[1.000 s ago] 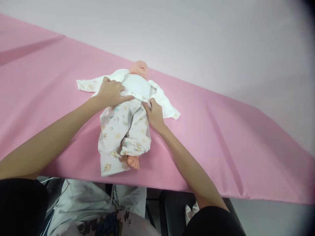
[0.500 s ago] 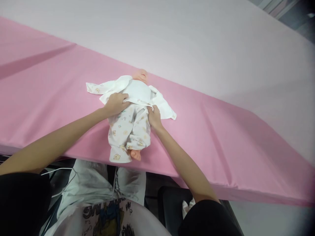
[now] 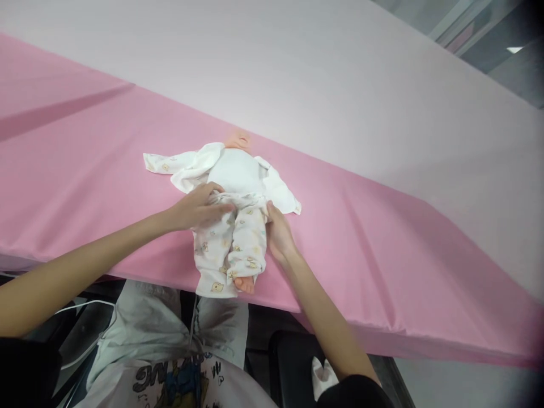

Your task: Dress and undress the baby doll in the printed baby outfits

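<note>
A baby doll (image 3: pixel 238 141) lies on its back, its head toward the far side. White printed trousers (image 3: pixel 249 241) cover its legs, with the waistband at the belly; one bare foot (image 3: pixel 245 284) shows at a cuff. A white long-sleeved top (image 3: pixel 283 192) lies spread open under the doll, the sleeves out to both sides. My left hand (image 3: pixel 199 208) rests on the waist of the trousers, thumb and fingers apart. At the other hip, my right hand (image 3: pixel 279 233) curls round the side of the trousers, thumb against the cloth and the other fingers mostly hidden.
A pink cloth (image 3: pixel 331 238) covers the near part of the table, beside a pale grey-white surface (image 3: pixel 297 68). The table's front edge runs just past the doll's feet. Below it are a black chair seat (image 3: pixel 293 362) and a white cable (image 3: pixel 85 303).
The waistband, pinched and lifted in both hands before, now lies flat at the belly. My left hand has spread its fingers; my right hand has slid down along the hip.
</note>
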A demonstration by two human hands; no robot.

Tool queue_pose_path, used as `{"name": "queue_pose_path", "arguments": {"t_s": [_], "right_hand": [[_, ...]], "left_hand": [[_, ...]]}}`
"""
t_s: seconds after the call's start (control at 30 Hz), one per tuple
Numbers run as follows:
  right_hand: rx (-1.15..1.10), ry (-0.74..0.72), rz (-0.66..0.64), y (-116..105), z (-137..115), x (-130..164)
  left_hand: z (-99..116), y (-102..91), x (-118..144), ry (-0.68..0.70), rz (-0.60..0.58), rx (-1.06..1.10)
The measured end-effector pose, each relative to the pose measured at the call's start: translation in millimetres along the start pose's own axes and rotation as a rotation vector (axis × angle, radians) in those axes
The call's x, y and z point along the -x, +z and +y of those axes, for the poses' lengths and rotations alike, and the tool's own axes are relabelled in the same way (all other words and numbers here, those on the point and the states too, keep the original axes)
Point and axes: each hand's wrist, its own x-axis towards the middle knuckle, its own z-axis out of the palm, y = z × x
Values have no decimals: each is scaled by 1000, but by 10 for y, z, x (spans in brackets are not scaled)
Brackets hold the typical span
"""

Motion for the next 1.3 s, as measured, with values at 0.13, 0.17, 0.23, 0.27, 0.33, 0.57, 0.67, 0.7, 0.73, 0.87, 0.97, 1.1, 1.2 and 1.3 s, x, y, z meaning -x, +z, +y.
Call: {"name": "queue_pose_path", "arguments": {"t_s": [0.13,0.17,0.23,0.27,0.33,0.57,0.67,0.7,0.73,0.87,0.97,1.1,1.2,1.3], "right_hand": [[-12,-1,-236,-154,-91,342],[34,-21,-309,-183,-109,417],[123,-34,-409,-212,-147,563],[153,-21,-421,-213,-166,633],[188,13,-386,-200,-200,763],[203,36,-291,-131,-218,1068],[271,48,-245,-89,-206,1157],[303,54,-205,-74,-207,1179],[329,59,-173,-59,-209,1195],[383,6,-136,-8,-198,1193],[432,-65,-88,38,-114,1162],[465,-92,78,133,45,1170],[380,-114,133,183,104,1214],[291,-170,133,166,109,1265]], "left_hand": [[181,4,344,190,-231,-331],[223,28,413,236,-263,-400],[297,90,519,302,-268,-500],[329,123,558,323,-251,-526],[379,187,622,353,-209,-550],[412,381,815,426,-159,-730],[386,392,842,459,-164,-782],[381,384,843,463,-171,-774],[378,372,840,463,-183,-755],[373,353,804,442,-212,-654],[348,413,756,415,-198,-609],[320,537,723,448,-118,-600],[339,597,767,491,-97,-747],[361,642,833,567,-62,-931]]}}
